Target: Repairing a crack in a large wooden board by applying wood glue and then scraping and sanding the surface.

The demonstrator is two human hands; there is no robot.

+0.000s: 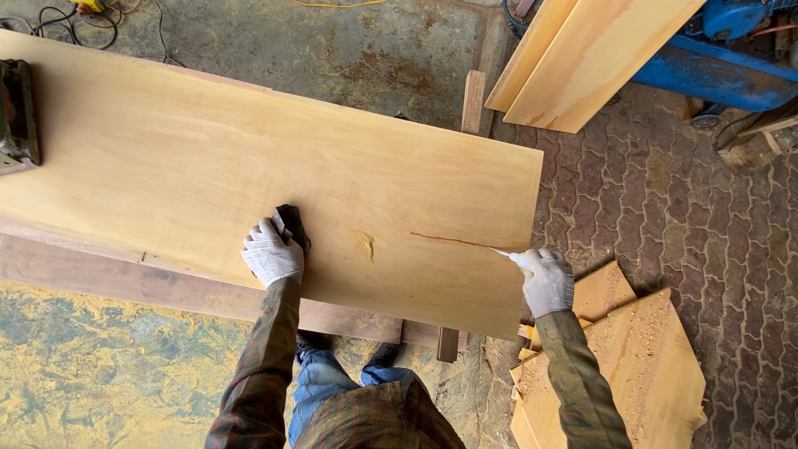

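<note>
Gloved left hand closed on a dark sanding block atop a pale wooden board, gloved right hand at 3 o'clock gripping a white glue nozzle touching the board's crack, grey sander at 10 o'clock

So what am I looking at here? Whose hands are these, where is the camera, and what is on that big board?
The camera sits on a person's head and looks straight down, so you see their own two arms in plaid sleeves and white gloves. No machine is doing the work. A long pale wooden board lies across darker supports above a stained floor. The left hand presses a small dark block onto the board. The right hand holds a thin white nozzle-tipped tool at the end of a dark crack near the board's edge. A rough light patch lies between the hands. A dark power tool rests at the far left, and more boards are stacked on the paving.
</note>
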